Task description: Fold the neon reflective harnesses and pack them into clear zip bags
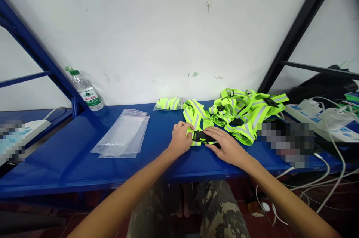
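Observation:
A neon yellow-green reflective strap harness with silver stripes lies on the blue table, its near end bunched around a black buckle. My left hand is closed on the left edge of this harness, fingers curled beside the buckle. From the right, my right hand grips the buckle end, its fingers laid over the black part and the thumb below. Just to the right sits a tangled pile of similar reflective straps with black clips. Behind my hands, a clear bag contains a folded piece of the same material.
Clear flat plastic bags lie stacked on the blue table at left. A water bottle leans by the wall and blue frame. White power strips and cables are at right, near a blurred-out object.

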Demonstrator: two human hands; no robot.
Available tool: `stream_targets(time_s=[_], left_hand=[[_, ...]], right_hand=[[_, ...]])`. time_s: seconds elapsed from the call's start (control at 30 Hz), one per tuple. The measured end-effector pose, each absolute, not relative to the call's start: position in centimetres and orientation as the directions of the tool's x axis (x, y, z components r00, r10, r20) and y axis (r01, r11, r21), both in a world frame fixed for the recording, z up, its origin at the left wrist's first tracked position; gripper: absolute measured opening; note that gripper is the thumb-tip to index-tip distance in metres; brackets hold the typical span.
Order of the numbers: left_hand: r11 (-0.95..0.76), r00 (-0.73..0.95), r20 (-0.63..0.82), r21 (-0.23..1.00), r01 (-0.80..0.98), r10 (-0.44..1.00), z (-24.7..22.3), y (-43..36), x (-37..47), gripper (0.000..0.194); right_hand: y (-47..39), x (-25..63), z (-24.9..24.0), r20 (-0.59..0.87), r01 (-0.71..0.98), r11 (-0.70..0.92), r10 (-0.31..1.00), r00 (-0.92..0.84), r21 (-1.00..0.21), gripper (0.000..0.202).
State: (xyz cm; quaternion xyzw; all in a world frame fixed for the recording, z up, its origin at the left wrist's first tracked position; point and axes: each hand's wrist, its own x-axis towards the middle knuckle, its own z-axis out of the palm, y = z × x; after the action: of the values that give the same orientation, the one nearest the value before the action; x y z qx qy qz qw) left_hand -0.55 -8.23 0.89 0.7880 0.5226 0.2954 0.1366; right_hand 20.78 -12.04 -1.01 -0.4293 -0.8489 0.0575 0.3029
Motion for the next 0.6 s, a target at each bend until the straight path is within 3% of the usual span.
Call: stream_targets(time_s=[0.1, 0.33, 0.5, 0.6], left_hand=[[-0.473, 0.318, 0.373, 0.471, 0.745, 0.872, 1.2, -9.0, -0.8, 0.017], [-0.651, 0.505, 0.424, 0.358, 0.669, 0.752, 0.8, -11.7, -2.0, 0.061], [-0.464, 0.311, 0.354, 0.537, 0.705, 0.882, 0.9, -10.9, -2.3, 0.039], [-0.426, 0.261, 0.350, 0.576, 0.698, 0.900, 1.3, -10.3, -2.3, 0.032]], right_hand=[[-11.9, 21.1, -1.1, 0.467, 0.707, 0.625, 0.760, -0.452, -0.331, 0.042], [-11.6, 20.9, -0.8, 0.466, 0.691, 0.581, 0.798, -0.381, -0.429, 0.033], [-10.7, 20.2, -0.5, 0.438, 0.708, 0.545, 0.825, -0.357, -0.450, 0.030], [-10.2, 19.9, -0.5, 0.422, 0.739, 0.502, 0.848, -0.320, -0.449, 0.032]])
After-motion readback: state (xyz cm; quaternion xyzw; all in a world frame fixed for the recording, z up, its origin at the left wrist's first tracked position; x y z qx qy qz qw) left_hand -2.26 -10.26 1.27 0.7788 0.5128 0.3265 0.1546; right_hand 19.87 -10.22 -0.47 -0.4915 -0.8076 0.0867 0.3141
